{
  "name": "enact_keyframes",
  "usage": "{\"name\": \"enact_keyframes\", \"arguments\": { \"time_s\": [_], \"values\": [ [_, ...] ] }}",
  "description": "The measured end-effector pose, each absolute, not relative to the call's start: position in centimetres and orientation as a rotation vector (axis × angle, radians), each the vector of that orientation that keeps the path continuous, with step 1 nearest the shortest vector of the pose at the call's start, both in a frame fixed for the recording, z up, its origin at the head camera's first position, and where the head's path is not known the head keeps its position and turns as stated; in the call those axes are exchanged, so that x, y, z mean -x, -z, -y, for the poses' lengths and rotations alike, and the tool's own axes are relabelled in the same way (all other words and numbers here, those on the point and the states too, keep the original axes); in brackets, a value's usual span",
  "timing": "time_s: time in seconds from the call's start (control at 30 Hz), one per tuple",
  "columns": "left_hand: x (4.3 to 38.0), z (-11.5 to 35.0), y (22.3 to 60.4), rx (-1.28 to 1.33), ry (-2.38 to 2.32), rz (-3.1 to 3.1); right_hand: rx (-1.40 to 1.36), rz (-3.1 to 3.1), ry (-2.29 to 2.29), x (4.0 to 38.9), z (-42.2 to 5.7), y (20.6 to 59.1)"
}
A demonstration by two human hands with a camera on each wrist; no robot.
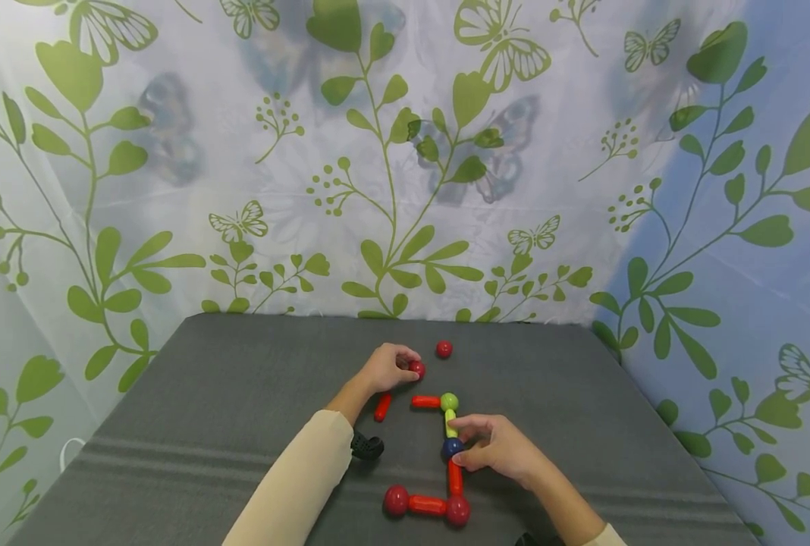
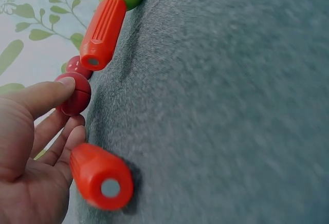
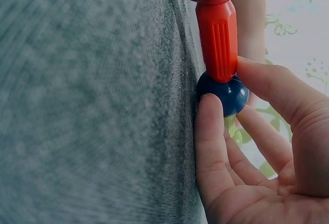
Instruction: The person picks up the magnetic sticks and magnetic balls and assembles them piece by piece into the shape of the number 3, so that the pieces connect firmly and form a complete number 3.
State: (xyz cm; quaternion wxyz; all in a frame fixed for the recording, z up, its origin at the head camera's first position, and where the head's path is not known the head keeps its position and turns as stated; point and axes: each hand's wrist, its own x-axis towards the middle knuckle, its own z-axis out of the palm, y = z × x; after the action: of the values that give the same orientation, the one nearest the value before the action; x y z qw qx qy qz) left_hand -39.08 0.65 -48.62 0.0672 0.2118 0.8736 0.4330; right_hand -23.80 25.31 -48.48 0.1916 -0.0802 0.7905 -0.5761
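My left hand (image 1: 389, 367) pinches a red ball (image 2: 77, 94) between thumb and fingers, close over the grey cloth. My right hand (image 1: 494, 447) holds the dark blue ball (image 1: 453, 447) of a joined chain, thumb on one side and fingers on the other. From the blue ball a yellow-green rod (image 1: 450, 423) runs up to a green ball (image 1: 449, 402), where a red rod (image 1: 426, 401) points left with a free magnetic end. Below, another red rod (image 3: 217, 41) leads to a red ball (image 1: 457, 510), then a red rod (image 1: 427, 505) and a last red ball (image 1: 396, 501).
A loose red rod (image 1: 382, 407) lies beside the left wrist. Farther back sits another loose red ball (image 1: 444, 349). The table (image 1: 241, 379) is covered in grey cloth and meets a leaf-and-butterfly curtain (image 1: 405, 189) behind and at the right.
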Motion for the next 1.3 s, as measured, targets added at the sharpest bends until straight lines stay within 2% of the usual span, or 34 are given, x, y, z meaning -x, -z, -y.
{"name": "enact_keyframes", "arguments": {
  "time_s": [0.9, 1.3],
  "values": [
    [35.2, 2.7, 48.2, -0.827, -1.252, -2.628, 0.240, -2.222, 1.614, 23.7, -25.2, 48.3],
    [34.6, 3.0, 48.6, -0.864, -1.222, -2.614, 0.232, -2.232, 1.613, 23.6, -25.1, 48.1]
  ]
}}
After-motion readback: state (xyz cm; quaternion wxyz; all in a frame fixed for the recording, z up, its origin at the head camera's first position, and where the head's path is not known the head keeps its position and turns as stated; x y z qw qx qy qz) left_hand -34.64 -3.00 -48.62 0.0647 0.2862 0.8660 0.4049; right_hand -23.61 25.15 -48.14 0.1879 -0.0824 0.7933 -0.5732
